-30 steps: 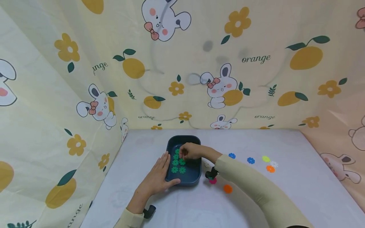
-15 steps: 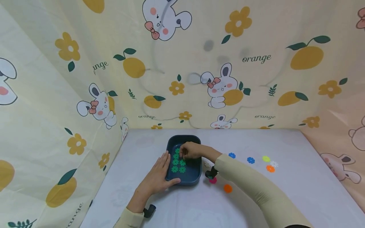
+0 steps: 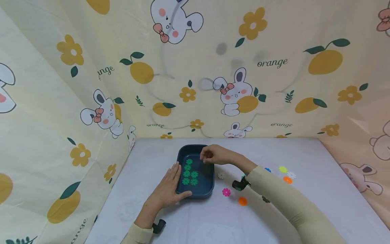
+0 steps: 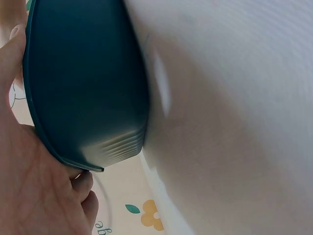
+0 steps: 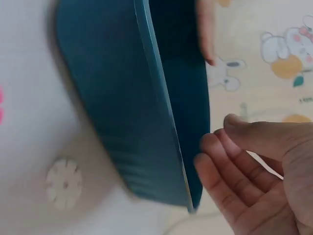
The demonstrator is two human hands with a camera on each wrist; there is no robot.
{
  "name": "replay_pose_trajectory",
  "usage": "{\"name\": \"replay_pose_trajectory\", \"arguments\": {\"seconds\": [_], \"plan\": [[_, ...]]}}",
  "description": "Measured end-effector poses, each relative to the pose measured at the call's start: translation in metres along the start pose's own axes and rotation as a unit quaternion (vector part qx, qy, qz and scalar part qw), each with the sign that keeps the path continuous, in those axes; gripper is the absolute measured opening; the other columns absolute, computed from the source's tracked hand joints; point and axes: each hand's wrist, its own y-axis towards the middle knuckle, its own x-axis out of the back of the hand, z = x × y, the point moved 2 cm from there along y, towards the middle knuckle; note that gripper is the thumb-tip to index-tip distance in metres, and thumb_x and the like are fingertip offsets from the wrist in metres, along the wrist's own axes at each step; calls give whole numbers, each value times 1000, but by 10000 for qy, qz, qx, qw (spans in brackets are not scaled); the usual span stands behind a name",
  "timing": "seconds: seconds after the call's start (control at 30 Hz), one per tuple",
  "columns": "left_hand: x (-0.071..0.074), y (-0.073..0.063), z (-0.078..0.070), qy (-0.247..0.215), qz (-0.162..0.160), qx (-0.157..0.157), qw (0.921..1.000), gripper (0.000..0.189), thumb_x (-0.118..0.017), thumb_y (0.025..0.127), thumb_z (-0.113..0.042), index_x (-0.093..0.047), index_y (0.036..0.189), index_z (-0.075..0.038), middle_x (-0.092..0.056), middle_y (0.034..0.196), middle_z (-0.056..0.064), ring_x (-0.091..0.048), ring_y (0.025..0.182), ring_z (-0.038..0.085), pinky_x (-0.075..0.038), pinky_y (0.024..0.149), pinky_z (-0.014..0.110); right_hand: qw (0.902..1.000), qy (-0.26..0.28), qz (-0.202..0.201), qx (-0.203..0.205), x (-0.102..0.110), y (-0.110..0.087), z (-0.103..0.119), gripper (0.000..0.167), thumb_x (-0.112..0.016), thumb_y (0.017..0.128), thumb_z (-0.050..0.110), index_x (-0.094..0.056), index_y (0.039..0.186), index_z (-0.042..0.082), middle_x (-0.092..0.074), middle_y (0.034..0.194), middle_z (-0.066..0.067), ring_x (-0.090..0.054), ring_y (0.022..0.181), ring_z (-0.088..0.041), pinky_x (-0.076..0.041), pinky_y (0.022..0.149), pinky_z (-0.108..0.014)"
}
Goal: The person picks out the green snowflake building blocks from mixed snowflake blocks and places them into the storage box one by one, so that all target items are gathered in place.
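Note:
A dark blue rectangular plastic bin stands on the table, with several green snowflake-shaped discs lying flat on its floor, mostly along the left side. My left hand rests against the bin's left rim with fingers extended and the thumb along the near edge. In the left wrist view, the palm meets the rim of the bin. Over the bin's far right rim is my right hand. Its fingers bend loosely beside the rim in the right wrist view, and nothing shows between thumb and fingertips.
Right of the bin lie a whitish disc, a pink disc and an orange disc. Farther right are a yellow-green disc, a white disc and another orange disc. The right sleeve partly covers other discs.
My right hand has lifted from the green discs inside the bin and moved right and back to the far right rim. The left hand and bin stay put.

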Motion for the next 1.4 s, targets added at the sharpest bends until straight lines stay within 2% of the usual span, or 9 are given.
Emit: {"name": "replay_pose_trajectory", "arguments": {"seconds": [0.2,0.4,0.53,0.7,0.9,1.1,1.4], "plan": [[-1,-1,0,48,33,47,10000,120,-65,93,-77,-8,173,-9,2,182,6,-3,168,24,-12,135,49,9990,187,-406,46,19,-35,-14,9,-73,103,7,-74,111,6,-71,97,3,-68,91,-16,-62,89,-30],[-1,-1,0,19,-3,-13,10000,120,-65,94,-76,-8,173,-7,2,182,7,-3,168,25,-11,135,48,9973,181,-620,-358,28,-70,-33,9,-76,101,11,-75,109,14,-72,99,3,-68,93,-18,-62,91,-31],[-2,-1,2,79,-33,11,10000,120,-64,93,-78,-8,173,-8,2,182,6,-4,168,26,-12,135,49,9957,122,-656,-639,28,-93,-48,9,-77,101,13,-74,110,13,-72,100,3,-66,94,-17,-61,90,-30],[-4,-1,3,88,-51,36,9999,121,-63,93,-79,-8,173,-8,1,182,7,-4,168,25,-12,135,48,9930,18,-692,-958,23,-120,-64,12,-74,102,9,-74,113,5,-72,101,-1,-64,95,-18,-60,89,-28],[-3,-2,2,42,-45,62,10000,120,-65,93,-77,-8,173,-7,1,182,7,-4,168,25,-12,135,48,9905,-53,-816,-1105,14,-148,-78,12,-78,99,9,-74,110,8,-69,96,2,-61,92,-18,-57,80,-25],[-3,-2,2,92,-7,26,10000,120,-65,94,-76,-6,173,-8,3,181,6,-1,168,24,-10,135,47,9872,22,-847,-1353,3,-163,-91,15,-82,96,12,-72,106,10,-63,92,2,-57,88,-19,-53,71,-23],[-5,0,1,23,-52,-28,10000,120,-67,94,-75,-8,173,-6,3,181,7,-2,168,24,-9,136,47,9799,-149,-971,-1733,-5,-167,-100,22,-88,91,19,-71,104,14,-60,91,1,-54,89,-19,-51,71,-25]]}}
